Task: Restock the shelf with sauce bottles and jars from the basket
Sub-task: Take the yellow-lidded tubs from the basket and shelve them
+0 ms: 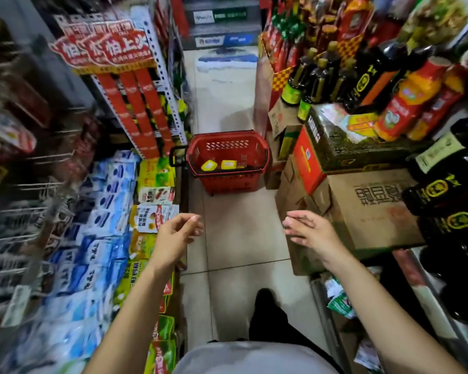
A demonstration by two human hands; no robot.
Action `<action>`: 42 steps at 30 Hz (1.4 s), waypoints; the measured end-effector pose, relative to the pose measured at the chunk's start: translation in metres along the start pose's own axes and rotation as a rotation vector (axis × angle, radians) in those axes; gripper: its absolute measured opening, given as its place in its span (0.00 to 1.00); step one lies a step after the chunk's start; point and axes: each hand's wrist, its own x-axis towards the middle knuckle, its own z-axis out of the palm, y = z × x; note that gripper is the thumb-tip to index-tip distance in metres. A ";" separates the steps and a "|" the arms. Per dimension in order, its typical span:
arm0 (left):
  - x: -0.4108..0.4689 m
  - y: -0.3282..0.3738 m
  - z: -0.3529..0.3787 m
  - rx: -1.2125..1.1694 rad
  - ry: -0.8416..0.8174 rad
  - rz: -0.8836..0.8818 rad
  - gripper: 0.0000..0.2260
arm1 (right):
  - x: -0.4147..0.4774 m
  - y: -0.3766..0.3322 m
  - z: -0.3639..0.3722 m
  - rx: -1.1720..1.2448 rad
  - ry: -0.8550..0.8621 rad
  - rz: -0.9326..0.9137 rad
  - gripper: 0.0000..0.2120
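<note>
1. My left hand (177, 237) sits at lower centre-left of the frame, with the fingers loosely curled and nothing in them.
2. My right hand (312, 233) is level with it at centre-right. Its fingers are relaxed, slightly spread and empty, just in front of a cardboard box (370, 211).
3. The red basket (229, 183) stands on the tiled floor (241, 252) at mid-frame, above both hands and well apart from them.
4. Inside the basket I can make out two yellow lids (209, 166) side by side. I cannot tell what is beneath them.
5. Dark sauce bottles (441, 184) crowd the shelf along the right edge, beside and above the box.
6. Blue-and-white packets (103, 217) fill the left side, blurred.
</note>
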 end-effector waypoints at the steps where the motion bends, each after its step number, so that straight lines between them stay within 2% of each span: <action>1: 0.011 0.002 0.002 0.003 0.005 -0.008 0.07 | 0.014 -0.004 0.002 -0.001 -0.006 0.004 0.07; 5: 0.059 0.016 0.011 0.011 0.028 -0.024 0.07 | 0.070 -0.022 0.007 -0.002 -0.046 0.017 0.10; 9: 0.105 0.034 0.019 0.017 0.066 -0.064 0.05 | 0.122 -0.047 0.012 -0.001 -0.103 0.025 0.04; 15: 0.166 0.056 0.022 -0.002 0.098 -0.102 0.05 | 0.193 -0.081 0.026 -0.001 -0.147 0.028 0.06; 22: 0.235 0.061 0.009 -0.127 0.136 -0.176 0.08 | 0.263 -0.105 0.060 -0.016 -0.155 0.056 0.04; 34: 0.420 0.082 -0.037 -0.047 0.006 -0.251 0.05 | 0.387 -0.146 0.126 0.000 -0.013 0.169 0.02; 42: 0.518 0.084 -0.014 -0.025 -0.053 -0.314 0.05 | 0.460 -0.157 0.132 0.024 -0.011 0.257 0.02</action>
